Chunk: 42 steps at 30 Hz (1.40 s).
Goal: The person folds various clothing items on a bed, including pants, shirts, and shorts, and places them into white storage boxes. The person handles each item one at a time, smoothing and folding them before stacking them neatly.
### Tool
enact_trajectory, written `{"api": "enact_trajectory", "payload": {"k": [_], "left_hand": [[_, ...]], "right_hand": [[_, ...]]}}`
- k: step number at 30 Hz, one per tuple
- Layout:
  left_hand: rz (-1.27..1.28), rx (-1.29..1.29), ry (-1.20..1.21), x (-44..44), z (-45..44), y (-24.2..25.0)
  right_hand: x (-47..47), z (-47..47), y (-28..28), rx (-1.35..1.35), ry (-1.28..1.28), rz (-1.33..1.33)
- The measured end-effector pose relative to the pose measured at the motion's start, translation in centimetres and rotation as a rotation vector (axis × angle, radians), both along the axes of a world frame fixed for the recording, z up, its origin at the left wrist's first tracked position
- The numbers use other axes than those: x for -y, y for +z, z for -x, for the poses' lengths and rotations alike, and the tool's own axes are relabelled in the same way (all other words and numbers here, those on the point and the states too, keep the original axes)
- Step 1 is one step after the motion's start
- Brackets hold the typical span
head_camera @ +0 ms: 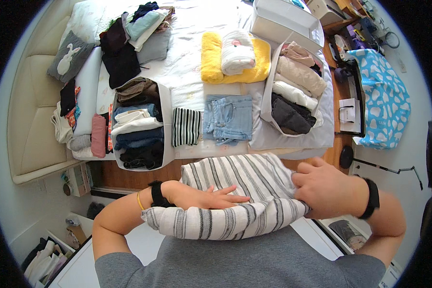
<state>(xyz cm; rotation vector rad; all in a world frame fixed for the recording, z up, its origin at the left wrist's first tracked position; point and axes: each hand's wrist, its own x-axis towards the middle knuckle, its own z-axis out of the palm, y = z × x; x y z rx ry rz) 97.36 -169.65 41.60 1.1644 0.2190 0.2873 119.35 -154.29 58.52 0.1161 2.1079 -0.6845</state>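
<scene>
A white cloth garment with grey and black stripes (237, 172) is folded over against my chest, its lower part doubled up in a thick fold. My left hand (205, 197) lies spread on the cloth, fingers apart, its lower edge tucked behind the front fold. At the right end of the cloth, my right hand (322, 185) pinches the bunched edge between curled fingers; it is slightly blurred. On the bed edge beyond are folded light-blue denim (230, 118) and a folded black-and-white striped garment (186, 126).
A white fabric bin (168, 126) with rolled clothes stands at left, another fabric bin (268, 97) at right. Behind are a folded yellow towel (210, 57), a white rolled cloth (237, 54), a pile of dark clothes (120, 64) and an open white box (284, 27). A lamp arm (381, 167) juts out right.
</scene>
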Motion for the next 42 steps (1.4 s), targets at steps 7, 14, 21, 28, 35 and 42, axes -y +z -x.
{"api": "enact_trajectory", "payload": {"k": [7,14,21,28,35,42], "left_hand": [[-0.118,-0.073,0.011,0.6,1.0,-0.7],[0.448,-0.152,0.549,3.6,2.2,-3.6],[0.675,-0.158,0.797,6.0,3.0,-4.5],[1.104,0.052,0.972,5.2,3.4,-1.3],[1.024,-0.275,1.017,2.4,2.7,2.2],[0.931,-0.409,1.182,-1.2,3.2,3.2]], "right_hand": [[-5.3,-3.3,-2.9,-0.125,-0.41,0.501],[-5.9,-2.2,-22.4,0.323,-1.396,0.837],[1.6,-7.3,-23.4,0.195,-1.867,1.551],[1.2,-7.4,-19.7,-0.007,-1.929,0.928],[2.7,-6.9,-19.4,-0.224,-1.973,0.45],[1.1,-5.2,-19.9,-0.273,-2.014,0.525]]}}
